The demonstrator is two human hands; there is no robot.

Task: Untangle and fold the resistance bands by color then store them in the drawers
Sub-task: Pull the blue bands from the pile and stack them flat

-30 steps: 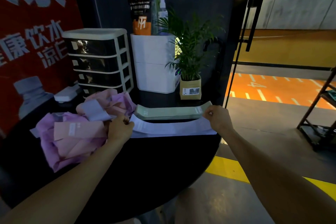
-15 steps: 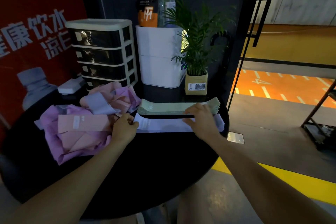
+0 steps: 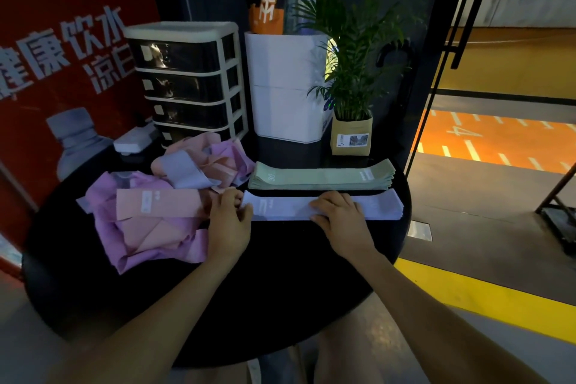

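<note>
A flat stack of pale lavender bands (image 3: 378, 206) lies across the black round table (image 3: 280, 274). My right hand (image 3: 338, 215) presses flat on its middle with straight fingers. My left hand (image 3: 229, 218) pinches the stack's left end. Behind it lies a neat stack of green bands (image 3: 321, 178). A tangled heap of pink, peach and lavender bands (image 3: 156, 209) fills the table's left side. The cream drawer unit (image 3: 187, 81) with dark drawers stands at the back left, all drawers pushed in.
A white bin (image 3: 283, 87) with a pouch and a spray bottle on top stands beside the drawers. A potted plant (image 3: 352, 97) sits at the back right. A small white box (image 3: 134, 140) lies left of the drawers. The table edge drops to the floor on the right.
My right hand moved left from the lavender stack's right end to its middle and now lies flat on it. My left hand stayed at the left end.
</note>
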